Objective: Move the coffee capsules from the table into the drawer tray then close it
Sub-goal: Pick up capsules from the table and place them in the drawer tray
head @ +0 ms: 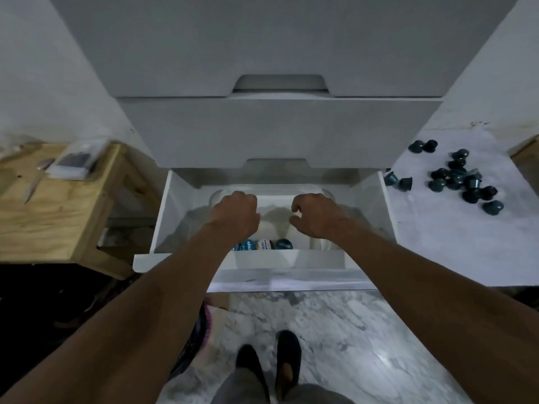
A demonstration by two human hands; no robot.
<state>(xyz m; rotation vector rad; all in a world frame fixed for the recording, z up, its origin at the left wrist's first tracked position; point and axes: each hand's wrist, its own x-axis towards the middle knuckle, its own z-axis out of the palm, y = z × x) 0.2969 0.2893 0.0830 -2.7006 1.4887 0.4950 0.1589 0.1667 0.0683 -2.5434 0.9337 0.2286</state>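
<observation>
Head view: capsules (455, 176) on table (437, 243), well beyond right hand (315, 220).

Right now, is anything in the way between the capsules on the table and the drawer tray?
Nothing big. The drawer is open, and only its right side wall stands between the capsules on the table and the tray. The left hand and right hand are over the tray.
</observation>
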